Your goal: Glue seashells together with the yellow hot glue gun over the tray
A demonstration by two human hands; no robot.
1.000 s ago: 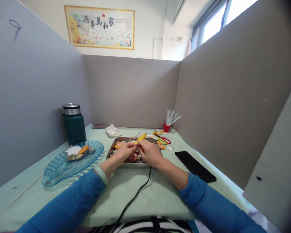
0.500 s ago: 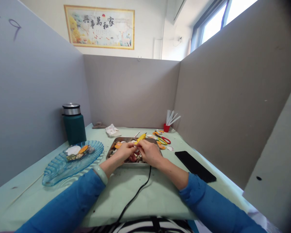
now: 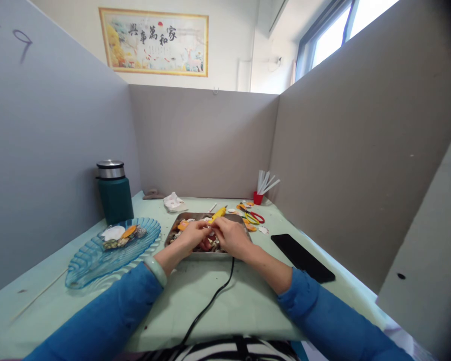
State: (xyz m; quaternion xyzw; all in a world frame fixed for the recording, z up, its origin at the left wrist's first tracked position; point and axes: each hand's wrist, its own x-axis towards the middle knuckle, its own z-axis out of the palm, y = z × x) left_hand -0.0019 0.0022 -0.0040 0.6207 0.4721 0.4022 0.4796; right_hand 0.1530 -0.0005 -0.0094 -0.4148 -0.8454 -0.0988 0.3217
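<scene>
Over a metal tray (image 3: 206,256) my left hand (image 3: 191,236) and my right hand (image 3: 231,236) meet, fingertips pinched together. Whatever they pinch is too small and too covered by the fingers to name. Shells and orange pieces (image 3: 183,225) lie in the tray around and beneath the hands. Just behind my fingers a yellow glue gun (image 3: 218,214) rests across the tray, its nozzle pointing away to the back right. From under my right hand a black cord (image 3: 213,297) runs toward the front edge.
At left are a blue shell-shaped plate (image 3: 93,268) holding several shells and a green bottle (image 3: 115,200). Red-handled pliers (image 3: 256,217), a red cup (image 3: 258,198) of white sticks and a black phone-like slab (image 3: 302,256) stand at right. Grey partitions (image 3: 205,140) enclose the table.
</scene>
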